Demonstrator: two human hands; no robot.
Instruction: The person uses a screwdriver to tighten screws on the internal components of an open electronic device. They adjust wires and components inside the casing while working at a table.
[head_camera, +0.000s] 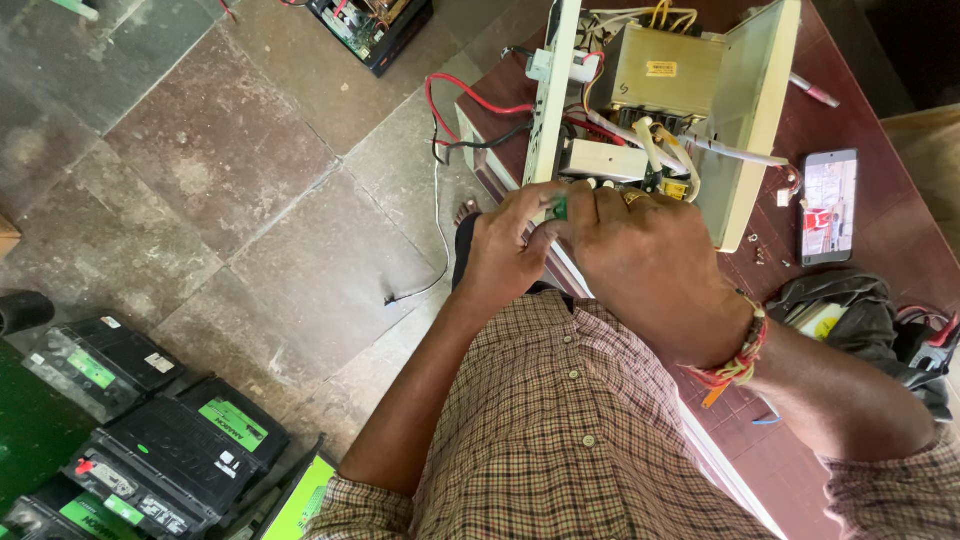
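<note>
lit phone screen (829, 206) on table, green-labelled black batteries (150, 440) on floor

Electrical repair workshop, opened inverter chassis (700, 100) on table, car batteries (150, 430) on stone floor

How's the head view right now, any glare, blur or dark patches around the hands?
Head view: even daylight and soft shadows; both hands sharp apart from slight blur at the fingertips on the small green part; mild glare on the phone screen; the top right corner falls dark; wide-angle lens bends the floor tiles.
</note>
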